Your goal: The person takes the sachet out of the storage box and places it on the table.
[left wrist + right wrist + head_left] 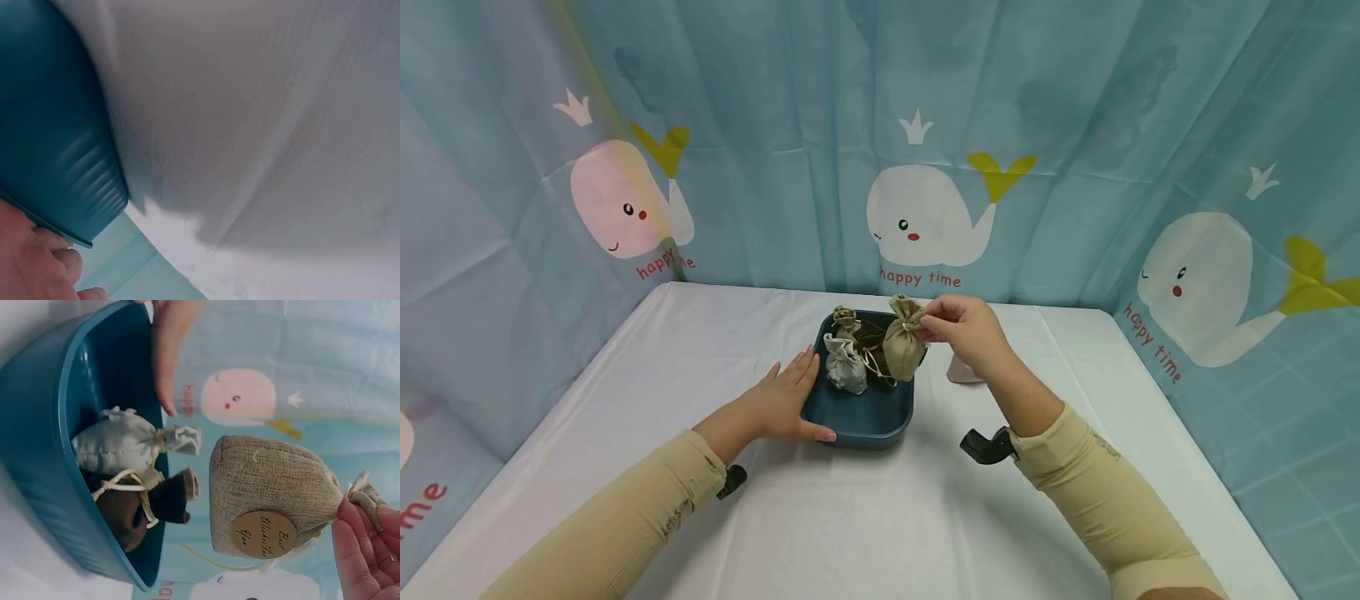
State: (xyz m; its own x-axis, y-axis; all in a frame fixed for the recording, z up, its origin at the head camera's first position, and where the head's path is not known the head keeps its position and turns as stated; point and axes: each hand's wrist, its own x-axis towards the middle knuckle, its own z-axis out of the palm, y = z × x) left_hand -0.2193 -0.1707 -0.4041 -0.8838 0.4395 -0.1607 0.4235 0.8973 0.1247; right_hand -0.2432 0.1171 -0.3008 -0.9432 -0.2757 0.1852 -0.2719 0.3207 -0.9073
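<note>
One bin (856, 414), four pouches (904, 350), two hands (784, 402) — plus one pinkish item (962, 372)

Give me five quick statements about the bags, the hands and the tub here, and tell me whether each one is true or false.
1. The right hand holds a tan bag by its neck. True.
2. The left hand holds the grey-white bag. False: it rests against the tub.
3. The round label on the held bag reads "Best Wishes For You". True.
4. The grey-white bag lies outside the tub. False: it is inside.
5. A brown bag is in the tub. True.
</note>
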